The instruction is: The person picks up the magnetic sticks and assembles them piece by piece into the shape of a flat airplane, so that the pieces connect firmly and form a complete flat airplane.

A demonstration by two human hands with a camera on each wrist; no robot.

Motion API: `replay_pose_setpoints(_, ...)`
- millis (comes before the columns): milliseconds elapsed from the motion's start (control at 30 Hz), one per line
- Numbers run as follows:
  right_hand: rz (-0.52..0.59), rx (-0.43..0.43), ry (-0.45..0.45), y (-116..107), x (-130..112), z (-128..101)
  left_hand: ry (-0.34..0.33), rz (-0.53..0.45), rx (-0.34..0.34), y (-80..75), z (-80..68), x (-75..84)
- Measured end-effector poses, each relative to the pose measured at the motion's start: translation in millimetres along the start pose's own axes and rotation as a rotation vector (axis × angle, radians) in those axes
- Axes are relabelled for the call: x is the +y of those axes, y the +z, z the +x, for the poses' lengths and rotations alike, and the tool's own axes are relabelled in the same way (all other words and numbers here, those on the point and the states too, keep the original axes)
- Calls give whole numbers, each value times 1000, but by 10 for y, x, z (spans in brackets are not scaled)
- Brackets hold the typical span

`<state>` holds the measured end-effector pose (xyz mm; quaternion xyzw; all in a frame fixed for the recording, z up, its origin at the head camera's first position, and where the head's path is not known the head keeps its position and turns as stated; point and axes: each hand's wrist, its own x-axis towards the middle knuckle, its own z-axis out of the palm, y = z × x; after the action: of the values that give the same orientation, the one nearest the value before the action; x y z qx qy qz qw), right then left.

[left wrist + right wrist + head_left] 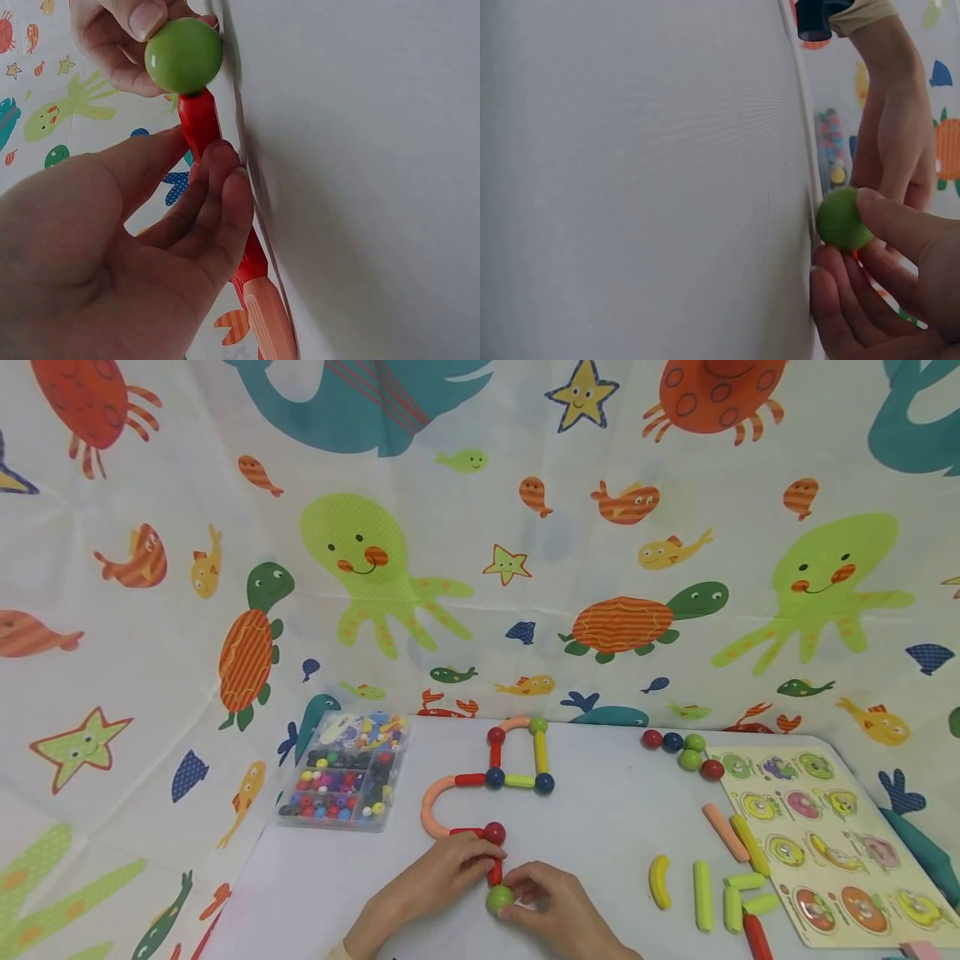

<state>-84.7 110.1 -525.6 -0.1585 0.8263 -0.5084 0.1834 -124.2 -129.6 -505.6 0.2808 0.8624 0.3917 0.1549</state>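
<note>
My right hand [558, 906] pinches a green ball [499, 901] between thumb and fingers, close over the white table. A short red rod [199, 120] meets this ball at one end. Thumb and fingertips of my left hand [450, 872] grip that rod from the left side. At the rod's far end sits a red ball [494, 833]. From there a chain runs on through another red rod, a curved salmon piece [433, 806] and a third red rod to a dark blue ball [494, 777]. A closed loop of rods and balls stands beyond it.
A divided plastic box of beads [345, 772] lies at the left. To the right are a wooden fruit puzzle board [832, 843], several loose balls [690, 760], green rods [702, 896] and a curved yellow piece [659, 882]. A printed sea-animal cloth [480, 635] hangs behind the table.
</note>
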Motion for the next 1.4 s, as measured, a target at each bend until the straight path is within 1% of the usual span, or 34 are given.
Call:
replay_pose_setpoints(67, 9, 1, -14, 3, -1, 2, -4, -3, -2, -2, 0, 3)
replay_pose_setpoints(233, 28, 2, -8, 6, -6, 5, -22, -9, -9, -13, -2, 12)
replay_pose_setpoints(400, 27, -2, 41, -12, -16, -3, -18, -15, -7, -23, -16, 16)
replay_pose_setpoints(567, 21, 41, 84, -133, 19, -60, 5, -29, -13, -26, -4, 20)
replay_pose_setpoints(600, 14, 63, 84, -169, 31, -78, 9, -31, -15, -25, -3, 19)
replay_pose_setpoints(700, -13, 143, 104, -299, 77, -126, 12, -56, -28, -29, -1, 15)
replay_pose_setpoints(833, -63, 314, 162, -514, 162, -171, 12, -105, -47, -24, -2, 2)
replay_pose_setpoints(933, -95, 421, 223, -740, 231, -222, 21, -130, -59, -11, 0, -9)
replay_pose_setpoints(1067, -158, 492, 287, -1111, 322, -333, 32, -133, -68, 8, 1, -25)
replay_pose_setpoints(1200, -241, 564, 286, -1458, 417, -476, 16, -135, -68, 7, -2, -32)
replay_pose_setpoints(1333, -309, 636, 283, -1671, 510, -639, 3, -142, -67, -4, -6, -36)
replay_pose_setpoints(1400, -312, 637, 313, -1711, 545, -716, 3, -139, -66, -10, -6, -37)
